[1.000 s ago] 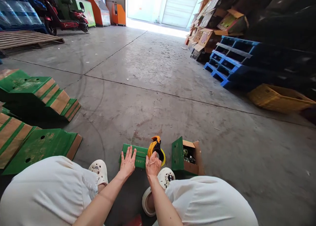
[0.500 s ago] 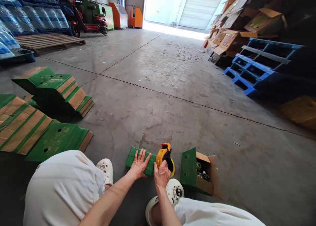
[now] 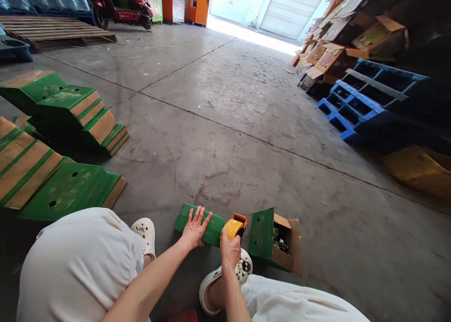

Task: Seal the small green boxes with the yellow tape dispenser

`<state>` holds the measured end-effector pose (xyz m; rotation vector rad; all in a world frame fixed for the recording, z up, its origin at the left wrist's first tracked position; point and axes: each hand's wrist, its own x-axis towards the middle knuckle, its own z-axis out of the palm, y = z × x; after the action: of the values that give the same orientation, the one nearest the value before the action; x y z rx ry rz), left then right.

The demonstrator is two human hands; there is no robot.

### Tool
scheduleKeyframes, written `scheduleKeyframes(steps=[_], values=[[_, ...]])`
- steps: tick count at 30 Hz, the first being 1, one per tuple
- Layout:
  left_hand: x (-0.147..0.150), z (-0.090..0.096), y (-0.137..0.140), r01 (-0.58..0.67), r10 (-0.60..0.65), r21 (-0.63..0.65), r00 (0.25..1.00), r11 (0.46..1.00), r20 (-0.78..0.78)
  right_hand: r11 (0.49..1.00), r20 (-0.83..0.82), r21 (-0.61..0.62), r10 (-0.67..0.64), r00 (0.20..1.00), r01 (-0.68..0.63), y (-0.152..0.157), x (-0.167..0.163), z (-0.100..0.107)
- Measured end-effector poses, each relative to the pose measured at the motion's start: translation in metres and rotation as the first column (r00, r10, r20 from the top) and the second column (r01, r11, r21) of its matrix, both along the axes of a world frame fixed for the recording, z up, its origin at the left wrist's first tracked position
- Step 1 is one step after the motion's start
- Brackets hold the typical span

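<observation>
Low in front of me, a small closed green cardboard box [image 3: 214,232] lies on the floor between my feet. My left hand [image 3: 195,228] rests flat on its top with the fingers spread. Wrapped round a yellow tape dispenser [image 3: 233,227], my right hand [image 3: 230,250] is at the box's right end; whether the dispenser touches the box I cannot tell. To the right stands an open green box [image 3: 261,237], its brown flaps out and dark and shiny small items inside.
Stacked green and brown cartons [image 3: 75,186] lie at my left. Blue pallets [image 3: 355,106] and a heap of cardboard boxes [image 3: 327,61] fill the right side. Farther off are a wooden pallet [image 3: 56,28] and a red scooter [image 3: 123,12]. My white clogs [image 3: 145,233] flank the small box.
The yellow tape dispenser has turned in my right hand, its round tape side now out of sight. My left hand stays on the box. The view has tilted downward.
</observation>
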<state>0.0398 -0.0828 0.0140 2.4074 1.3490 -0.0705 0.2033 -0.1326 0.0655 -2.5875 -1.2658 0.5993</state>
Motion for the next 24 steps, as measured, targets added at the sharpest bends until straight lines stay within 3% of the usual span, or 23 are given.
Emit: scheduleKeyframes(steps=[3, 10, 13, 16, 18, 20, 22, 24], values=[[0.002, 0.005, -0.002, -0.002, 0.002, -0.01, 1.0, 1.0, -0.006, 0.99, 0.098, -0.059, -0.122, 0.988, 0.128, 0.005, -0.02, 0.013], [0.007, -0.011, -0.004, -0.002, 0.002, 0.012, 1.0, 1.0, -0.014, 0.998, 0.103, -0.068, 0.015, 0.995, -0.008, 0.003, -0.026, 0.02], [0.007, -0.022, -0.003, -0.003, 0.003, 0.014, 1.0, 1.0, 0.011, 1.0, 0.026, 0.006, -0.006, 1.0, 0.006, 0.008, -0.015, 0.028], [0.004, -0.027, -0.004, -0.015, 0.014, 0.02, 0.999, 1.0, 0.05, 0.987, -0.191, 0.15, 0.087, 0.978, -0.058, 0.024, -0.003, 0.045], [0.0, -0.026, -0.004, -0.021, 0.018, 0.029, 0.996, 0.999, 0.084, 0.963, -0.421, 0.25, 0.203, 0.884, -0.102, 0.037, 0.0, 0.056], [-0.005, -0.025, -0.006, -0.013, 0.01, 0.026, 0.993, 1.0, 0.119, 0.953, -0.65, 0.287, 0.268, 0.711, -0.097, 0.051, -0.003, 0.063], [-0.012, -0.026, -0.007, 0.0, -0.001, 0.009, 0.988, 1.0, 0.154, 0.965, -0.811, 0.235, 0.259, 0.524, -0.114, 0.066, -0.007, 0.066], [-0.019, -0.029, -0.008, -0.01, 0.011, -0.007, 0.984, 1.0, 0.177, 0.965, -0.89, 0.167, 0.235, 0.39, -0.2, 0.08, -0.009, 0.065]])
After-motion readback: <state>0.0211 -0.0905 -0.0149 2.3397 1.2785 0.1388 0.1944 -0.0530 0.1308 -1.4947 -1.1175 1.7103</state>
